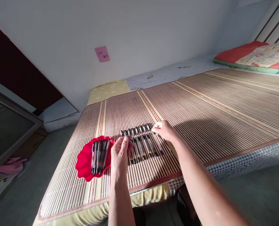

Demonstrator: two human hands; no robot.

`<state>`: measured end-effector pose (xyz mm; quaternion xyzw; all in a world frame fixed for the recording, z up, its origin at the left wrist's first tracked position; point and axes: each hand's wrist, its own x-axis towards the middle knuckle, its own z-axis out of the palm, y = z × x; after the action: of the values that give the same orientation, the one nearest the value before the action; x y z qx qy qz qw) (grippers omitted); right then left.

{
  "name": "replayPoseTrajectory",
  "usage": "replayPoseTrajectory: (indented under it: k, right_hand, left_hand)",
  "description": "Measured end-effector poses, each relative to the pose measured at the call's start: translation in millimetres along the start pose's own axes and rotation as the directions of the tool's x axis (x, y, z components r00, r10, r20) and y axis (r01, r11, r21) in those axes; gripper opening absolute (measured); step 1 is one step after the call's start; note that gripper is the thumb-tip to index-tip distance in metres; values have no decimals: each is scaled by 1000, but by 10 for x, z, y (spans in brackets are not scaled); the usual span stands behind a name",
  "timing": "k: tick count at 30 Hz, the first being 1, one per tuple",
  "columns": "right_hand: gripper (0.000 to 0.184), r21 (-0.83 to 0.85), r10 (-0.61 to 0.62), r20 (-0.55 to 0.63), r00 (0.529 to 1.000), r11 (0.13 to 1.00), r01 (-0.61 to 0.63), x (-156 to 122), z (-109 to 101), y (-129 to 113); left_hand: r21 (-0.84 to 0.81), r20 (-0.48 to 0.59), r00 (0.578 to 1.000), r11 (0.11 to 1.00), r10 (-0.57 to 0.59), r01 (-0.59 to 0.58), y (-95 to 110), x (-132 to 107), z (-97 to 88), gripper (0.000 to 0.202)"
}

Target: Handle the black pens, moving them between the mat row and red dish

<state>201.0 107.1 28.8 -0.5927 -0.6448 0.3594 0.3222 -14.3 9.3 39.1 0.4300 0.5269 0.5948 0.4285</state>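
Observation:
My right hand [164,130] pinches the upper end of a clear-barrelled pen [158,143] at the right end of a row. Its lower tip points toward the front of the mat. Left of it, several uncapped pens [145,147] with dark ends lie side by side. Above them runs a line of black pen caps [136,129]. My left hand [120,150] hovers over or rests on the row's left end, fingers loosely curled and thumb apart; it covers some pens. Beside it, a red scalloped plate [83,164] bears several capped black pens [99,157].
Everything lies on a striped bamboo mat [200,103] on a bed, whose front edge [153,185] is close to me. A pink note [102,54] is stuck to the wall. Folded red and floral bedding [254,56] lies at the far right.

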Motion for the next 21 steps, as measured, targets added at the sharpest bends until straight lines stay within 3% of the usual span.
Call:
replayPoseTrajectory:
  k: [4, 9, 21]
  right_hand:
    - [21, 63, 89, 33, 996, 994, -90, 31, 158, 29]
    - [28, 80, 117, 3, 993, 990, -117, 110, 264, 128]
    - [25, 213, 167, 74, 983, 960, -179, 71, 222, 233]
  left_hand:
    - [18, 7, 1000, 1000, -9, 9, 19, -26, 48, 44]
    - [10, 21, 1000, 1000, -21, 21, 16, -26, 66, 45]
    - [26, 61, 997, 999, -48, 47, -12, -1, 57, 50]
